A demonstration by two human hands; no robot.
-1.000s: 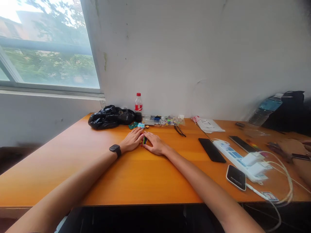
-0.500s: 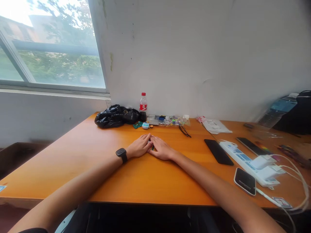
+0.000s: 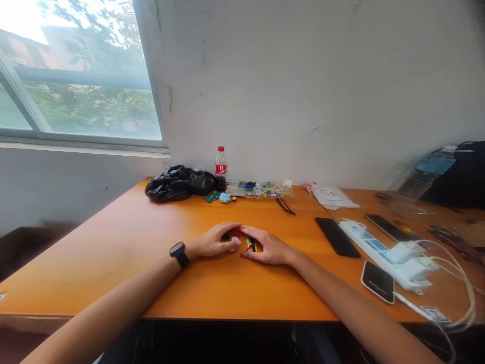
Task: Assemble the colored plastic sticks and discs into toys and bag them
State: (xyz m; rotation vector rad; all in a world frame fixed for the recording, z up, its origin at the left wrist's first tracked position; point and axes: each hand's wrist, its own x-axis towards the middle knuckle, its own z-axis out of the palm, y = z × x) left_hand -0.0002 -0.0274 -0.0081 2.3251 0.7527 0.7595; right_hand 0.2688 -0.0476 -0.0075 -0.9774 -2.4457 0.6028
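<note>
Orange desk [image 3: 132, 237] by the window [image 3: 76, 76], scuffed white wall [image 3: 303, 91] behind.
Left hand [image 3: 212, 242] and right hand [image 3: 268, 248] cup small coloured bits [image 3: 249, 245] mid-desk; can't tell if either actually grips.

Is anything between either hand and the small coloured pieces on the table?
Nothing visible does. The left hand and right hand both touch the coloured pieces. The bottle and black bag sit farther back by the wall.

An orange wooden table [image 3: 113, 253] stands against a scuffed white wall [image 3: 303, 91]; daylight enters a window [image 3: 76, 76] at left.
</note>
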